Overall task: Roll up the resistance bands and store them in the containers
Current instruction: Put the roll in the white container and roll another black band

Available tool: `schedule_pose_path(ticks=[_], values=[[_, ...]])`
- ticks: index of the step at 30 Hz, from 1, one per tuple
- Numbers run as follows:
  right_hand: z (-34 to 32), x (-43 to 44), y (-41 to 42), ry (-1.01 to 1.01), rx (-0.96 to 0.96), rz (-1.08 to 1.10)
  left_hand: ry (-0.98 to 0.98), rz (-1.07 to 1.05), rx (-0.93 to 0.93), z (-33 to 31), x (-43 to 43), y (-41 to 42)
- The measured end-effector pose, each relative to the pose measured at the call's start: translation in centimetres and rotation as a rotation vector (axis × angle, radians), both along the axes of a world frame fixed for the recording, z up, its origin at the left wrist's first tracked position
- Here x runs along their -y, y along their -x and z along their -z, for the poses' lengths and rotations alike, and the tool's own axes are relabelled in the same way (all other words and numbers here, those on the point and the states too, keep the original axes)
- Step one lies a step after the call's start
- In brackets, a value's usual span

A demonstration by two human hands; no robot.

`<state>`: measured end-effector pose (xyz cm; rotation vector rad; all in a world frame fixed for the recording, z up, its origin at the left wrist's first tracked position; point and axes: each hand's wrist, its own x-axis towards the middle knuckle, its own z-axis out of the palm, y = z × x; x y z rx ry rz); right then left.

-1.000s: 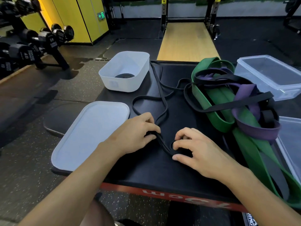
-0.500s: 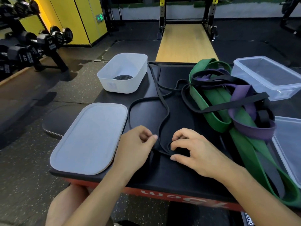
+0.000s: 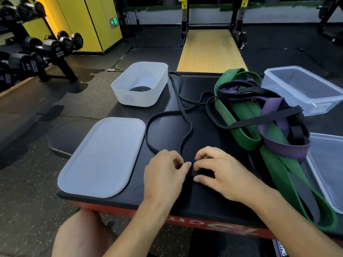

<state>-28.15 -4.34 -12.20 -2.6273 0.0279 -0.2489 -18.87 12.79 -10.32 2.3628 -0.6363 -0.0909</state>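
Note:
A thin black resistance band (image 3: 183, 115) loops across the black box top (image 3: 204, 199). Its near end is a small roll under my fingers. My right hand (image 3: 220, 173) pinches that roll between thumb and fingers. My left hand (image 3: 165, 171) pinches the band just left of the roll, fingertips touching it. A white tub (image 3: 130, 89) at the back left holds one rolled black band (image 3: 141, 88). A tangle of green (image 3: 239, 112), purple (image 3: 285, 147) and black bands lies on the right.
A white lid (image 3: 102, 156) lies flat at the near left. Two clear containers stand on the right, one at the back (image 3: 304, 88), one at the near edge (image 3: 326, 169). A dumbbell rack (image 3: 37, 52) stands on the floor far left. My knee (image 3: 79, 234) shows below the box.
My left hand slid down the band and closed in on the roll beside my right hand. The loose loop has drawn in a little.

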Motion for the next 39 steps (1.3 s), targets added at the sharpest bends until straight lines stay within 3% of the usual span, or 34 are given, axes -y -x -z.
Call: schedule_pose_path(ticks=[10,16,19,27,32,36,39], values=[[0.1,0.3,0.1,0.001,-0.005,-0.012,0.287,0.031,-0.244,0.8,1.2,-1.3],[0.6,0.6,0.4,-0.136,-0.004,-0.026,0.297,0.134,-0.303,0.9,0.8,-2.1],[0.5,0.9,0.4,-0.161,-0.013,-0.015,0.294,0.216,-0.262,1.3,0.5,-2.3],[0.5,-0.7,1.3,-0.03,0.001,0.11,0.1,0.512,0.106,2.1,0.3,-3.8],[0.8,-3.5,0.2,-0.096,0.078,0.306,0.125,0.524,0.098,2.4,0.2,-3.8],[0.8,-3.7,-0.4,-0.058,0.12,0.327,0.184,0.501,-0.006,2.3,0.2,-4.0],[0.1,-2.9,0.4,-0.219,0.055,0.327,0.205,0.52,-0.02,2.2,0.0,-3.9]])
